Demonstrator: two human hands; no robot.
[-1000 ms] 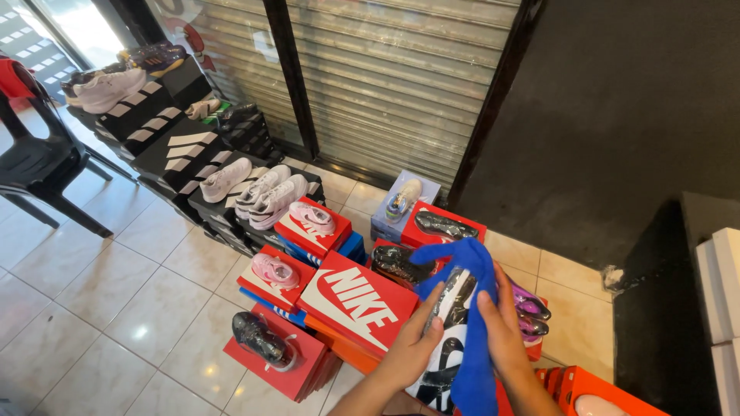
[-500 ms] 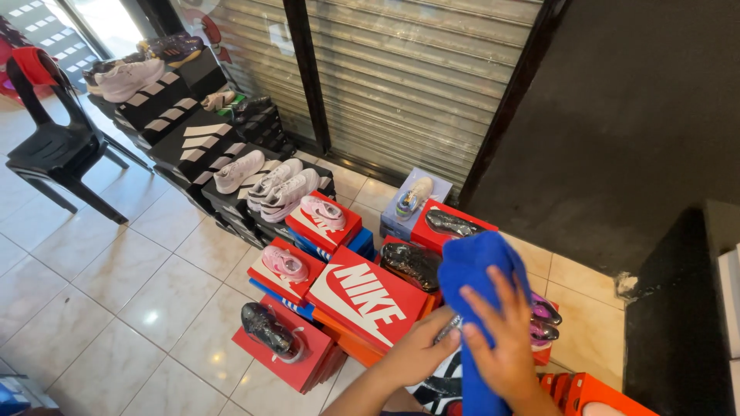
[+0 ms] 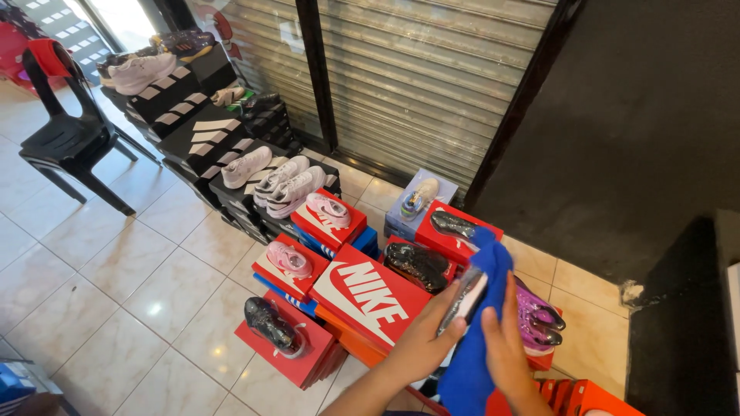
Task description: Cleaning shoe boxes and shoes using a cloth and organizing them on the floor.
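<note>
left hand (image 3: 420, 347) grips black-and-white sneaker (image 3: 465, 296) at 5 o'clock | right hand (image 3: 505, 350) presses bright blue cloth (image 3: 478, 323) on it | risk: loose grip, sneaker drops onto red shoebox (image 3: 370, 296) at 7

We have a single head-worn view, looking steeply down and forward from standing height, near our two hands (image 3: 462, 339) at the bottom edge, out across shoe boxes (image 3: 362, 296) on the tiled floor (image 3: 116, 270) toward a shutter (image 3: 432, 77) farther off.
</note>
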